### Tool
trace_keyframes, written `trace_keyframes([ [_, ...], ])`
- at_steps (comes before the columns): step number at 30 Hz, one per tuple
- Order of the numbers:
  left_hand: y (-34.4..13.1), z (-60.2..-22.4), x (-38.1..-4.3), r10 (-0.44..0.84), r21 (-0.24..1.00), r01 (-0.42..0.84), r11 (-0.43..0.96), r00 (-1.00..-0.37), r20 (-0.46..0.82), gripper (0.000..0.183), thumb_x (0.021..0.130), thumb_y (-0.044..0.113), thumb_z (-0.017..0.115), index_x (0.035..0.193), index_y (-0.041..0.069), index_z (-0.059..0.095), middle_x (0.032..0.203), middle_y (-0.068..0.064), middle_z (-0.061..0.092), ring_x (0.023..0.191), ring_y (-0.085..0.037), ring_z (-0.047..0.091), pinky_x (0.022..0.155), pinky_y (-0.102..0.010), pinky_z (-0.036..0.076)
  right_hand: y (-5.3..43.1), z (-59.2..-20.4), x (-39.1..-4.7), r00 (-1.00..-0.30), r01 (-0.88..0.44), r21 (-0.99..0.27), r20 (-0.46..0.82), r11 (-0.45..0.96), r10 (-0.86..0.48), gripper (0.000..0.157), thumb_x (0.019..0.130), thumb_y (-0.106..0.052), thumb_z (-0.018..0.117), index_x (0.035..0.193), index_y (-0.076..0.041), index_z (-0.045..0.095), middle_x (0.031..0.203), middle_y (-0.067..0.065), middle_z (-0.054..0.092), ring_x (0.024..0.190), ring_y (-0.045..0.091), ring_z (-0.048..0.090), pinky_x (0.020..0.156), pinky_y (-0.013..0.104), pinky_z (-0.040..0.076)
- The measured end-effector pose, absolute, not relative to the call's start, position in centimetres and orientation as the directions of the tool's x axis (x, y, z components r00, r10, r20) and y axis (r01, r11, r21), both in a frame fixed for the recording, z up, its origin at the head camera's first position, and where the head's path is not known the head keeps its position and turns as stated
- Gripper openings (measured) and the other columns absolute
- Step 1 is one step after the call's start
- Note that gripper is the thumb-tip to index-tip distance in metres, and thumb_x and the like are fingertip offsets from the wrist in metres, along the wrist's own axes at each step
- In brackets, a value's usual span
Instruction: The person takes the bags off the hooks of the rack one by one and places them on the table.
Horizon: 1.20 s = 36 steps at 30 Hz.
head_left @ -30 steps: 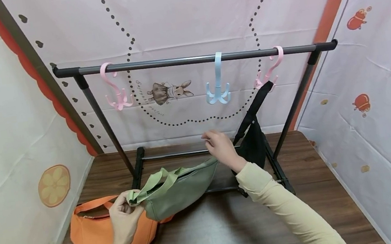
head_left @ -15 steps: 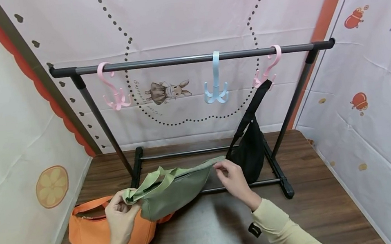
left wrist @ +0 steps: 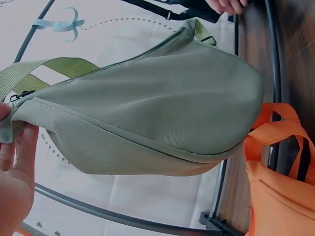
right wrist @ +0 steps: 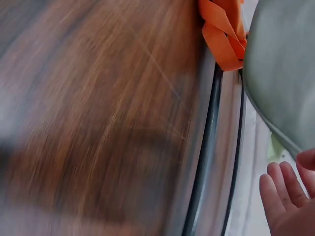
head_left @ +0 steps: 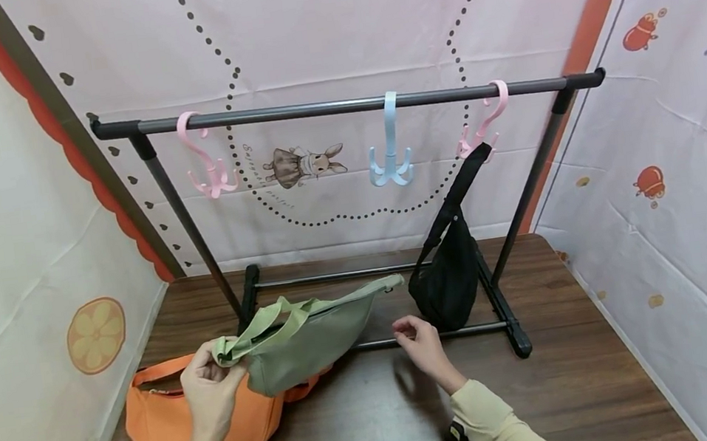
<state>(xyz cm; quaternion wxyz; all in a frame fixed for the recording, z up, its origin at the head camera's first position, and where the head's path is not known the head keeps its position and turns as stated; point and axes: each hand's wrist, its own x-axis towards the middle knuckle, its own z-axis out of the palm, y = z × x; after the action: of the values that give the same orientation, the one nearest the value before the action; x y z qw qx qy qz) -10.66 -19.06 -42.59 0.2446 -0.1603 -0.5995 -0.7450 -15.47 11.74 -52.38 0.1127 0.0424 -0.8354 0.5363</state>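
Green sling bag (head_left: 312,345): held aloft at left, near side of black garment rack (head_left: 312,109); left end pinched by left hand (head_left: 207,392), right end unsupported. Tipping or dropping judged possible if lone pinch slips. Right hand (head_left: 423,349): loosely curled, nothing gripped, just below bag's right end. Orange handbag (head_left: 166,424): laid on table at near left; strap could be snagged by green bag if lowered. Black sling bag (head_left: 448,279): hung at right; could be knocked by right hand.

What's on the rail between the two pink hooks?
A light-blue hook, no bag on it, nearer the pink hook that holds the black bag; the head view shows it.
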Motion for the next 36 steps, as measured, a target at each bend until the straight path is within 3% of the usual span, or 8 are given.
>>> trace_keyframes([
  [4,-19.2,-42.1,-10.6,-0.183,0.811,0.559,-0.173,-0.827,0.531,0.033,0.072,-0.025,0.055,0.092,0.000,0.063,0.087,0.004,0.067,0.082,-0.005,0.064,0.072,-0.015,0.051,10.9,-53.0,-16.6,-0.982,-0.138,-0.936,0.171,0.322,0.076,0.011,0.081,0.003,0.061,0.091,0.004,0.065,0.087,0.019,0.066,0.074,0.014,0.062,0.063,0.018,0.049],
  [8,-19.2,-41.7,-10.6,-0.200,0.818,0.550,-0.169,-0.832,0.518,0.035,0.072,-0.025,0.056,0.092,0.003,0.063,0.087,0.005,0.067,0.082,-0.005,0.064,0.072,-0.015,0.051,10.0,-53.4,-17.8,-0.997,-0.026,-0.991,0.036,0.134,0.072,0.020,0.082,0.007,0.054,0.100,0.010,0.059,0.094,0.026,0.063,0.080,0.017,0.063,0.068,0.023,0.052],
  [14,-19.1,-41.4,-10.7,-0.204,0.782,0.588,-0.205,-0.808,0.553,0.033,0.072,-0.025,0.055,0.092,0.000,0.064,0.086,0.003,0.068,0.079,-0.005,0.064,0.068,-0.015,0.051,9.1,-54.3,-18.9,-0.982,0.187,-0.976,-0.181,-0.114,-0.062,0.047,0.081,0.011,0.042,0.127,0.013,0.036,0.121,0.033,0.049,0.106,0.030,0.057,0.077,0.026,0.051],
  [18,-19.2,-41.4,-10.6,-0.209,0.781,0.587,-0.212,-0.808,0.550,0.035,0.072,-0.026,0.054,0.091,0.001,0.064,0.085,0.003,0.068,0.077,-0.005,0.064,0.067,-0.015,0.051,8.6,-54.5,-19.1,-0.955,0.284,-0.933,-0.255,-0.219,-0.155,0.058,0.080,0.011,0.041,0.136,0.009,0.024,0.117,0.025,0.049,0.099,0.023,0.055,0.078,0.023,0.049],
  [24,-19.4,-41.8,-10.6,-0.213,0.795,0.563,-0.225,-0.825,0.524,0.035,0.073,-0.027,0.051,0.092,0.000,0.064,0.085,0.002,0.068,0.080,-0.007,0.064,0.070,-0.015,0.051,8.1,-54.5,-19.2,-0.944,0.313,-0.891,-0.252,-0.330,-0.215,0.049,0.087,0.005,0.047,0.131,0.008,0.028,0.092,0.002,0.055,0.079,0.009,0.057,0.083,0.029,0.049],
  [32,-20.3,-42.5,-10.5,-0.287,0.809,0.547,-0.217,-0.828,0.483,0.034,0.071,-0.028,0.052,0.089,-0.002,0.064,0.080,0.000,0.067,0.073,-0.007,0.061,0.063,-0.014,0.049,8.2,-53.7,-18.2,-0.951,0.298,-0.901,-0.252,-0.314,-0.179,0.031,0.090,-0.001,0.050,0.118,0.008,0.042,0.088,0.001,0.055,0.078,0.008,0.058,0.080,0.028,0.051],
  [36,-20.9,-42.6,-10.4,-0.325,0.863,0.475,-0.173,-0.855,0.405,0.033,0.069,-0.028,0.054,0.085,-0.001,0.063,0.078,0.001,0.067,0.073,-0.006,0.061,0.063,-0.014,0.049,8.3,-53.6,-17.6,-0.952,0.302,-0.904,-0.268,-0.304,-0.150,0.018,0.089,-0.002,0.051,0.107,0.002,0.047,0.083,-0.001,0.056,0.075,0.008,0.057,0.076,0.027,0.051],
])
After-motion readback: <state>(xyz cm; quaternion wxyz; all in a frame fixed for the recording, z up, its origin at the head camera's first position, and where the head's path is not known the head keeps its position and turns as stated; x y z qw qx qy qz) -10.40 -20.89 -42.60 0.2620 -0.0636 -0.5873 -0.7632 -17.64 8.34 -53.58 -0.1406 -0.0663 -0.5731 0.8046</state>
